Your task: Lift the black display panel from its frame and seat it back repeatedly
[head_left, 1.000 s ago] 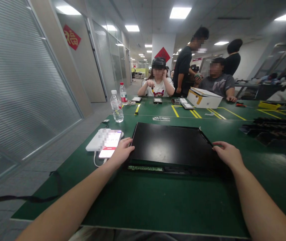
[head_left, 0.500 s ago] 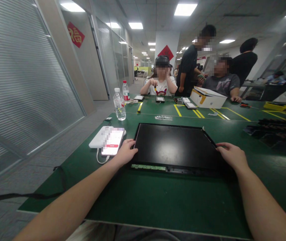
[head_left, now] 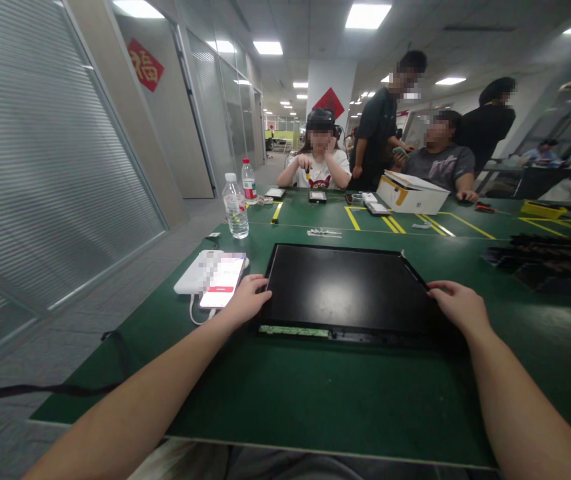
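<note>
Panel point(head_left: 345, 288) unmoved, phone point(head_left: 223, 281) just left.

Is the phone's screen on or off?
On. The phone, lying flat beside the left hand, shows a lit white screen with a red bar.

This is an electronics assembly workshop in an office building. A long green tabletop point(head_left: 315, 393) marked with yellow lines point(head_left: 395, 225) seats several workers at its far end, glass partition walls point(head_left: 55, 167) run along its left, and ceiling panel lights point(head_left: 368, 15) hang above it.
</note>
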The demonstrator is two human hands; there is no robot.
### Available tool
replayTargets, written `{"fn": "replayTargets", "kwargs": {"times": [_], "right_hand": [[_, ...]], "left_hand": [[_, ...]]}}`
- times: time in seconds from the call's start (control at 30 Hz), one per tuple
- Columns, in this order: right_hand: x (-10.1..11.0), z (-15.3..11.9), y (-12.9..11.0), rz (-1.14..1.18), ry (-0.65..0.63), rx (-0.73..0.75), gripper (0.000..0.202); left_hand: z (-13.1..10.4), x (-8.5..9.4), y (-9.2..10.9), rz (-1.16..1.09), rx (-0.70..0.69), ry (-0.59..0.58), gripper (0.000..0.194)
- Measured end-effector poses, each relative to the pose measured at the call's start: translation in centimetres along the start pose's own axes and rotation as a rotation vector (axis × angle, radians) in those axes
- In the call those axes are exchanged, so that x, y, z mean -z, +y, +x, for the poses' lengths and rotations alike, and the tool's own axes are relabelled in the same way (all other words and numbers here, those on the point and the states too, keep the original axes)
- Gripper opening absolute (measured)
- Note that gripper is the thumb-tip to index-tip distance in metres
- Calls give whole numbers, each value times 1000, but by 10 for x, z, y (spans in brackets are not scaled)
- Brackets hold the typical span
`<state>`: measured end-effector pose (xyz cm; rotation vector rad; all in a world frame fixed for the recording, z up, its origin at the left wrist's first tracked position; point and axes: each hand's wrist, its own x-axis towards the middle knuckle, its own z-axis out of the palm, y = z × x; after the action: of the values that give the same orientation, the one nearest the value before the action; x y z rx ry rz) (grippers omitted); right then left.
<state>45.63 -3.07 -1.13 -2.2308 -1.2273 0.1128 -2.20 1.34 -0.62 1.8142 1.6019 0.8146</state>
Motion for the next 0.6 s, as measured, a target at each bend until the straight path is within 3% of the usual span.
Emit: {"fn": "replayTargets", "kwargs": {"times": [0.13, 0.33, 0.6], "right_hand": [[2, -1, -2, -8, 0, -6, 33], [2, 0, 0, -10, -6, 9, 32], [2, -1, -2, 26, 12, -2, 28]], "left_hand": [[-2, 2, 6, -121, 17, 7, 33], [-8, 3, 17, -306, -14, -74, 28], [-3, -4, 3, -104, -24, 25, 22]]}}
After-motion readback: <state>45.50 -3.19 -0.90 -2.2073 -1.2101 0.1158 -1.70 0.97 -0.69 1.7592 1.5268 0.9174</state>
